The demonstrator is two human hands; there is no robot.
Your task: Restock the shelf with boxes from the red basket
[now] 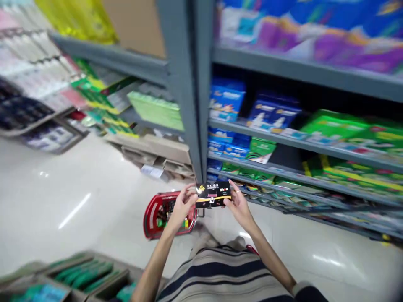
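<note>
I hold a small black packet (213,194) with orange and white print flat in front of me, between both hands. My left hand (182,206) pinches its left end with fingers closed on it. My right hand (239,203) grips its right end the same way. Below the packet, on the shiny floor, stands a red shopping basket (150,218) with some goods inside. The grey shelf upright (192,92) rises just beyond the packet.
Grey shelves (302,144) to the right hold blue and green boxed goods. More shelves (110,56) run off to the left, with flattened cardboard (151,153) at their foot. Open cartons of green items (82,274) sit at the lower left. The pale floor (63,197) lies between.
</note>
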